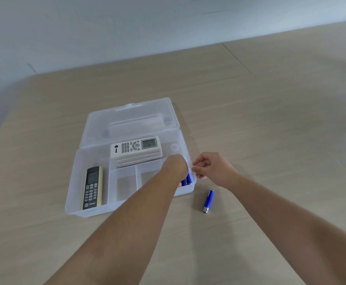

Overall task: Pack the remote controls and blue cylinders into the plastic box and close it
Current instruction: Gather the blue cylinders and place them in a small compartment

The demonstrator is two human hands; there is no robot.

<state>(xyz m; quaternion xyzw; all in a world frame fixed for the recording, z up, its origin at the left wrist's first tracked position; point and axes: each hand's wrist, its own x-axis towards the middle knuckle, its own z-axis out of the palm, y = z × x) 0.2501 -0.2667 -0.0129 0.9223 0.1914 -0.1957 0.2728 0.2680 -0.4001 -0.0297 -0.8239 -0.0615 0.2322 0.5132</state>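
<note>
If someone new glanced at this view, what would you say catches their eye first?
Most likely the clear plastic box lying open at mid-table, with a white remote at its back and a black remote in its left compartment. Next, the left hand reaching into the box's right end over blue cylinders, the right hand at the rim. One lone blue cylinder lies outside, on the table.

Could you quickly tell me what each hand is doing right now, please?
Left hand: in the box, over blue cylinders; grip hidden.
Right hand: fingers pinching the box's rim.
</note>
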